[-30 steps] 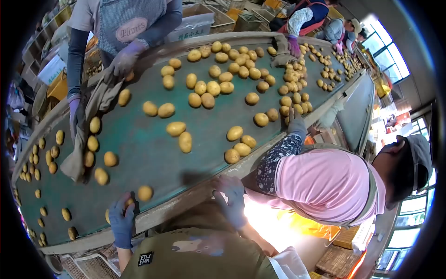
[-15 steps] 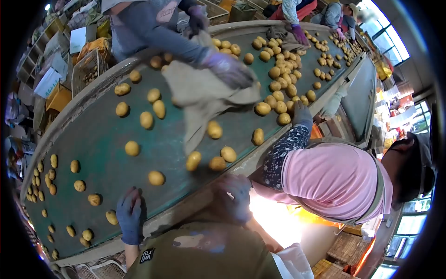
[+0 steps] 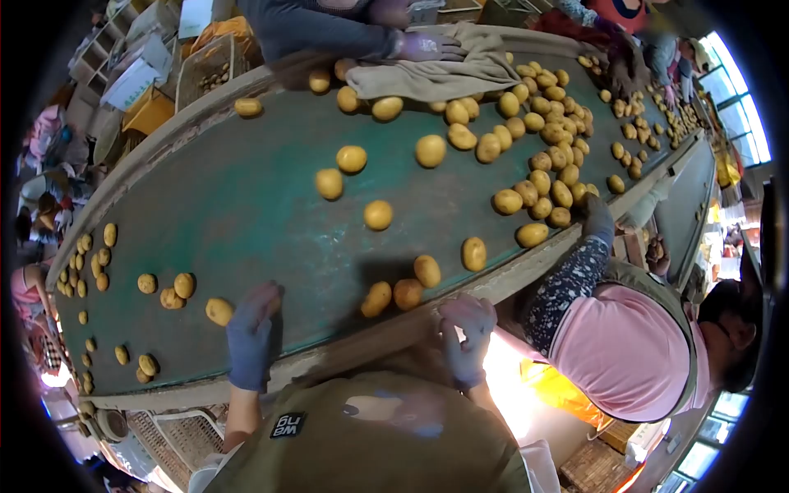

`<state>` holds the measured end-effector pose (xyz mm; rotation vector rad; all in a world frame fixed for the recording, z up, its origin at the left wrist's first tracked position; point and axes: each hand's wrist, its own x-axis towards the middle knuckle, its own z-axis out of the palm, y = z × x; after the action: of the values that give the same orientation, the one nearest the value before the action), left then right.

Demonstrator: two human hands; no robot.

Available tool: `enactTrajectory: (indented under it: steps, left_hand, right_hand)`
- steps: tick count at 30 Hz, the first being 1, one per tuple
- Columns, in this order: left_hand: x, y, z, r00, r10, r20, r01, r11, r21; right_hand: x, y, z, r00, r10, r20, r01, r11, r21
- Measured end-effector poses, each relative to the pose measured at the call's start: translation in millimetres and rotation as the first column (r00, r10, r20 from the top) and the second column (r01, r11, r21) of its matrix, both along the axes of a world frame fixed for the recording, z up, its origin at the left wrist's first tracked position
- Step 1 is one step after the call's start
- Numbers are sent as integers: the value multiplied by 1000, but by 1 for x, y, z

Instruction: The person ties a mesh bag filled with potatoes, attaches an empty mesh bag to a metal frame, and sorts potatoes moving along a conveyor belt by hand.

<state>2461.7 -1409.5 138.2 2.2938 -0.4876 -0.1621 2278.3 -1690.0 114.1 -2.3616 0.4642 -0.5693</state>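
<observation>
My left hand [image 3: 253,337], in a blue-grey glove, reaches over the near edge of the green belt [image 3: 271,214] with fingers stretched out. A potato [image 3: 219,311] lies just left of its fingertips, and the hand holds nothing that I can see. At the belt's near rim is my right hand [image 3: 467,338], gloved alike. Its fingers are loosely bent, with light showing through the gap by the thumb and nothing visible in it. A group of potatoes [image 3: 408,293] rests on the belt close to this hand, up and to the left.
Across the belt, a co-worker's gloved hand [image 3: 429,47] presses on a grey cloth [image 3: 436,72]. Beside me on the right, a person in pink [image 3: 629,345] reaches a gloved hand [image 3: 598,220] to the potato pile [image 3: 559,152]. A raised rim [image 3: 329,366] borders the belt.
The co-worker's cloth has moved back toward the far rim. Several potatoes have shifted on the belt. In the picture, both my hands now appear farther right, the left one higher up.
</observation>
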Motion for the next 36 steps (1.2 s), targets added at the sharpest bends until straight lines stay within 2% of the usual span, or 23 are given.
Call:
enactTrajectory:
  steps: [3, 5, 6, 7, 9, 10, 12, 16, 17, 18, 19, 20, 21, 22, 23, 24, 25, 26, 28, 30, 31, 33, 36]
  left_hand:
    - [-4, -19, -2, 997, 58, -45, -60, 997, -55]
    - [-3, -34, 3, 999, -17, 34, 21, 993, -115]
    - [-5, -43, 14, 998, 20, -65, -23, 998, -51]
    - [-7, -55, 21, 998, 27, -62, -30, 998, -48]
    - [-15, -84, 30, 960, -147, -238, 133, 988, -75]
    - [-20, -97, 24, 960, -145, -238, 131, 989, -75]
    - [-33, -121, 4, 903, -365, -229, 411, 888, 205]
    - [-38, -155, -4, 928, -316, -195, 351, 919, 179]
    - [-36, -161, -3, 919, -295, -261, 340, 928, 150]
    - [-33, -167, 0, 905, -273, -325, 327, 937, 124]
    - [-30, -172, 7, 905, -277, -322, 330, 936, 124]
    - [-27, -178, 17, 902, -327, -282, 355, 933, 54]
    - [-26, -184, 26, 896, -372, -242, 380, 925, -15]
    - [-26, -192, 31, 896, -373, -242, 382, 924, -13]
    - [-27, -204, 36, 908, -383, -171, 372, 923, -95]
    - [-27, -214, 39, 915, -390, -98, 369, 911, -183]
    - [-28, -221, 42, 910, -402, -97, 379, 905, -191]
    - [-30, -230, 43, 896, -412, -162, 371, 899, -233]
    - [-31, -244, 47, 866, -445, -226, 377, 880, -288]
    - [-28, -240, 49, 814, -363, -454, 189, 904, -384]
    - [-25, -235, 46, 811, -372, -452, 198, 901, -387]
    - [-20, -227, 38, 764, -504, -402, 275, 819, -503]
    - [-23, -233, 39, 720, -514, -466, 305, 838, -452]
  right_hand:
    - [-3, -16, -4, 999, -22, -27, 22, 1000, 1]
    - [-4, -28, -3, 1000, -9, -26, 10, 1000, 19]
    - [-5, -35, -1, 999, -10, -34, 10, 1000, 0]
    - [-6, -41, 1, 999, -12, -44, 11, 1000, -22]
    - [-6, -52, 4, 999, -1, -43, -1, 1000, -31]
    - [-4, -57, 7, 999, 0, -47, -2, 999, -41]
    - [-5, -67, 8, 999, 6, -33, -7, 999, -36]
    - [-7, -88, 15, 999, -3, -37, 2, 1000, -25]
    - [-9, -92, 15, 999, -6, -38, 5, 1000, -31]
    - [-11, -95, 14, 1000, -18, -23, 19, 999, 46]
    - [-11, -98, 14, 999, -32, -4, 32, 992, 124]
    - [-11, -100, 14, 999, -37, 0, 36, 992, 123]
    - [-9, -101, 21, 999, -26, -32, 37, 898, 438]
    - [-5, -100, 32, 998, -4, -58, 44, 707, 706]
    - [19, -94, 65, 998, -14, 65, -61, 184, 981]
    - [35, -94, 73, 990, -50, 135, -139, -105, 985]
    - [51, -94, 80, 981, -105, 161, -189, -383, 904]
    - [53, -102, 58, 988, -22, 151, -137, -557, 819]
    - [50, -113, 51, 988, 43, 148, -77, -695, 715]
    - [48, -119, 59, 993, -79, 91, -119, -502, 856]
    - [49, -125, 60, 991, -115, 73, -118, -456, 882]
    - [48, -135, 56, 988, -145, 50, -115, -483, 868]
    - [47, -148, 51, 984, -176, 32, -127, -564, 816]
